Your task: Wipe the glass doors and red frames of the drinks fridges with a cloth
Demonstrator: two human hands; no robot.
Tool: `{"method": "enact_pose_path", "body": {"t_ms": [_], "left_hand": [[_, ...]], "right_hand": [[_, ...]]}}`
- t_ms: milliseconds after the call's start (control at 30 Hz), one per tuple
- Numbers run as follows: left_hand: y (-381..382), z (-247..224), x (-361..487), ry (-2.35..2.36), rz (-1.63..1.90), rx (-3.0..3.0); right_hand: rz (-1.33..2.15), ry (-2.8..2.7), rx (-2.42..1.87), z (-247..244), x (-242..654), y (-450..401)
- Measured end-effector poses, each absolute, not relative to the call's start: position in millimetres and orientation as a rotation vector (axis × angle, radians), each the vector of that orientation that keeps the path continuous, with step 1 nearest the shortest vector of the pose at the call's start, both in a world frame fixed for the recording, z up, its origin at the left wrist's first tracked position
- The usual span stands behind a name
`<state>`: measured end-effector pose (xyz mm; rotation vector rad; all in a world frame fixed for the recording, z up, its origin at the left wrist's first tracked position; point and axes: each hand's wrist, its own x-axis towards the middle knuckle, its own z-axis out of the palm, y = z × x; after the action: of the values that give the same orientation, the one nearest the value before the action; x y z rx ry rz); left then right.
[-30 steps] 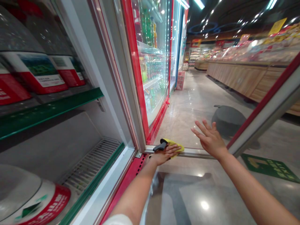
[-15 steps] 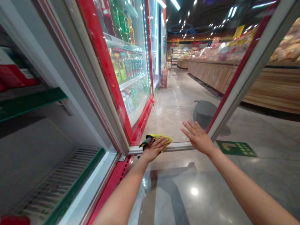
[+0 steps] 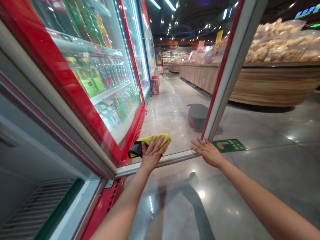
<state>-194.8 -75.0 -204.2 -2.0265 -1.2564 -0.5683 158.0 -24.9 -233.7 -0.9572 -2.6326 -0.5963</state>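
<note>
A glass door (image 3: pixel 175 133) with a metal frame stands swung out from a red fridge. My left hand (image 3: pixel 152 154) presses a yellow and dark grey cloth (image 3: pixel 160 139) flat against the lower glass, just above the bottom rail (image 3: pixel 175 157); its fingers are spread over the cloth. Near the lower outer corner, my right hand (image 3: pixel 207 152) rests with spread fingers against the door and holds nothing.
At the left is the open fridge with a wire rack (image 3: pixel 37 203). Lit fridges with bottles (image 3: pixel 93 73) stand beyond the glass. A grey stool (image 3: pixel 197 116), a green floor sign (image 3: pixel 228 145) and a wooden display counter (image 3: pixel 270 85) are farther right.
The view has turned right. My left hand has moved up the glass with the cloth, which shows more of its yellow side. My right hand has stayed near the door's outer corner.
</note>
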Motion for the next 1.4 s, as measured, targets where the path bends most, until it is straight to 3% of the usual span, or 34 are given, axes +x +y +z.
{"method": "enact_pose_path", "body": {"t_ms": [133, 267, 400, 533, 633, 800, 1033, 1267, 1400], "left_hand": [[-64.2, -226.8, -143.4, -1.095, -0.491, -2.309], [-79.2, -243.2, -176.9, -0.939, -0.432, -2.401], [-79.1, -214.6, -199.8, -1.133, -0.526, -2.279], [-60.2, -187.7, -149.8, -1.540, -0.698, -2.004], [-61.6, -204.1, -124.1, -1.453, -0.600, -2.075], [-84.8, -238.7, -160.1, -1.075, -0.342, -2.305], [-56.8, -196.8, -109.6, -1.514, -0.583, -2.073], [-69.8, -259.9, -109.6, -1.235, -0.480, -2.330], [-56.7, -242.3, -96.8, -1.246, -0.546, -2.288]], "right_hand": [[-0.580, -2.655, -0.917, -224.6, 162.6, -26.3], [-0.575, -2.644, -0.852, -222.1, 171.8, -24.8], [-0.534, -2.628, -0.821, -225.4, 177.4, -23.1], [-0.515, -2.634, -0.834, -228.2, 177.7, -25.0], [-0.524, -2.646, -0.838, -227.2, 178.2, -27.0], [-0.514, -2.664, -0.835, -224.4, 179.7, -27.2], [-0.468, -2.649, -0.870, -224.9, 175.0, -25.8], [-0.475, -2.669, -0.817, -217.1, 182.1, -27.4], [-0.582, -2.649, -0.789, -212.6, 194.3, -28.9]]}}
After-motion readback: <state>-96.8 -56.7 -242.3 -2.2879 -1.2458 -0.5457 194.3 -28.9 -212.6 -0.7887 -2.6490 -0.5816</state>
